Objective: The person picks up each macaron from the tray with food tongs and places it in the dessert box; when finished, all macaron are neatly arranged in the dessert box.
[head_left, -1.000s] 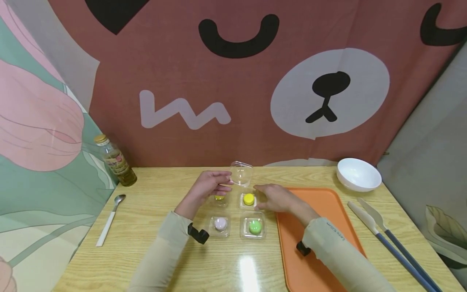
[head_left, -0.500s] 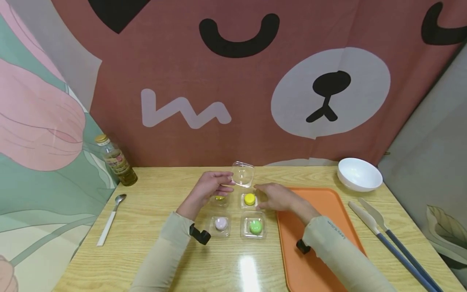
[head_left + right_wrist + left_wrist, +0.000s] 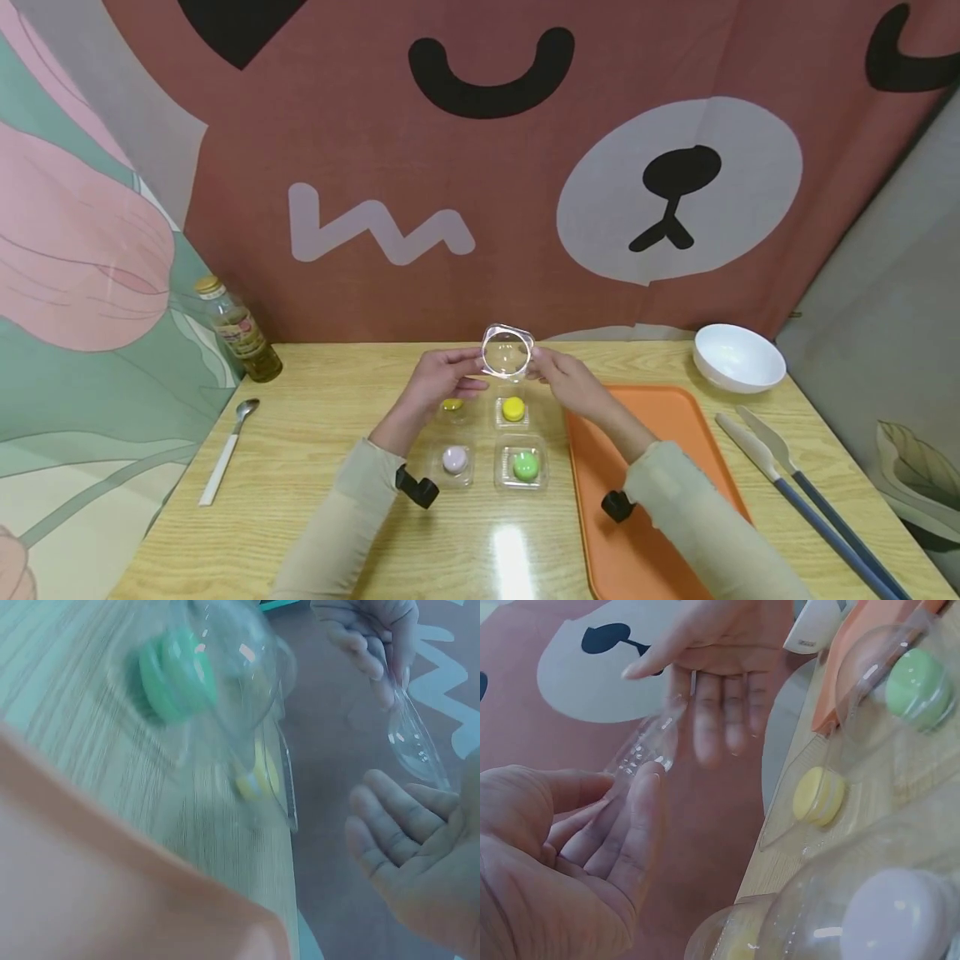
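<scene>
Above the far part of the table, a clear domed plastic lid [image 3: 506,352] is held up and tilted in the head view. My left hand [image 3: 447,373] pinches its left edge between thumb and fingers; the left wrist view shows this grip on the lid [image 3: 646,746]. At the lid's opposite edge is my right hand [image 3: 573,382], its fingers extended and the index finger at the rim, the thumb apart in the left wrist view. Below them, a yellow macaron [image 3: 513,409] sits in an uncovered clear tray. Nearer are a green macaron [image 3: 526,467] and a lilac macaron [image 3: 454,459] in clear packs.
Another yellow macaron [image 3: 452,404] lies partly behind my left hand. An orange tray [image 3: 667,533] is at right, beside two blue-handled knives [image 3: 787,475] and a white bowl [image 3: 738,358]. A spoon [image 3: 228,454] and a bottle [image 3: 243,333] stand left.
My right hand has risen from beside the yellow macaron to the lid's right edge. The lid has turned to face me more and shifted slightly up and right with my left hand.
</scene>
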The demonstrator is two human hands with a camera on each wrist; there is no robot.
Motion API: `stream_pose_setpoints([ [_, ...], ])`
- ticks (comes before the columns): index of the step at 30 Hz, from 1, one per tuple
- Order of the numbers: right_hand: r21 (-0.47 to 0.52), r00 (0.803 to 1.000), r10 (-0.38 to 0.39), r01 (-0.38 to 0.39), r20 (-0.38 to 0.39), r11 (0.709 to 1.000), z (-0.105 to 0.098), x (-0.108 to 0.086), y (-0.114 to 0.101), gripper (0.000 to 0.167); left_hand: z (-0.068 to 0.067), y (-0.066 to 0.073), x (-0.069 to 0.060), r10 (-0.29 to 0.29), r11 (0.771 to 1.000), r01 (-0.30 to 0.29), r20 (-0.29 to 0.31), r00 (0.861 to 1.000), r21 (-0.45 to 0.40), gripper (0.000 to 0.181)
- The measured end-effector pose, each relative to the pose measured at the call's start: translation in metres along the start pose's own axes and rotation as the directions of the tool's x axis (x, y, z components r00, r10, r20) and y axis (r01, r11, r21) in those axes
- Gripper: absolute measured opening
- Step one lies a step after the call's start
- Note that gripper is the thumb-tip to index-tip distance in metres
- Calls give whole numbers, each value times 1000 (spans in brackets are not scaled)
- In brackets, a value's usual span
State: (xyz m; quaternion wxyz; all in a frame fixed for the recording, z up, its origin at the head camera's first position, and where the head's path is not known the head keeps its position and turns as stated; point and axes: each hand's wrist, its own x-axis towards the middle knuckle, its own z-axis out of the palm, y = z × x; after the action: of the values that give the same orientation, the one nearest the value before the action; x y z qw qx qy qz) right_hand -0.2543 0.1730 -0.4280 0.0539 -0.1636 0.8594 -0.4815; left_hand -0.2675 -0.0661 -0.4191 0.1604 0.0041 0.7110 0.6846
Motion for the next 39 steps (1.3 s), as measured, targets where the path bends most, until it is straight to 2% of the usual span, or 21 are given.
stream_pose_setpoints([
  [4,104,1000,-18,17,11,994,1,1,-2,54,5,1,-2,33,999,-34,32,999,23,33],
  [9,239,1000,28,-26,-9,971,3,1,-1,45,7,1,-4,54,998,-55,60,997,22,34],
  [11,290,998,48,-35,-39,956,5,2,-1,43,8,1,-4,58,998,-60,73,996,23,35],
  [14,290,994,38,-6,-105,957,8,3,0,42,9,0,-4,61,997,-65,116,991,31,41],
  [17,213,985,-13,50,-169,976,10,3,-1,39,11,1,-5,52,996,-64,162,985,69,53],
  [19,117,976,-81,106,-202,987,11,3,-1,37,11,3,-5,34,994,-52,178,983,96,67],
  [21,11,961,-166,172,-222,985,12,2,-1,35,11,5,-7,16,993,-37,179,984,112,79],
  [23,-98,937,-258,241,-237,965,12,0,0,34,11,8,-8,-3,993,-17,170,985,118,85],
  [26,-254,892,-379,318,-247,913,12,-1,3,34,9,10,-9,-16,993,-3,157,987,119,82],
  [28,-335,864,-435,344,-252,877,12,-1,5,34,8,10,-10,-25,991,5,155,988,131,78],
  [31,-422,834,-489,359,-254,832,12,-1,8,35,7,8,-10,-28,988,2,168,985,152,77],
  [34,-457,825,-509,365,-245,811,12,-2,9,35,7,7,-10,-17,987,-13,181,983,161,78],
  [35,-461,828,-508,364,-238,809,11,-2,9,36,7,6,-10,-6,988,-23,183,983,155,77],
  [37,-460,840,-497,361,-217,811,10,-3,8,36,6,5,-11,19,988,-46,178,984,147,74],
  [39,-434,866,-462,348,-191,831,7,-5,6,37,5,4,-10,46,987,-71,171,984,141,68],
])
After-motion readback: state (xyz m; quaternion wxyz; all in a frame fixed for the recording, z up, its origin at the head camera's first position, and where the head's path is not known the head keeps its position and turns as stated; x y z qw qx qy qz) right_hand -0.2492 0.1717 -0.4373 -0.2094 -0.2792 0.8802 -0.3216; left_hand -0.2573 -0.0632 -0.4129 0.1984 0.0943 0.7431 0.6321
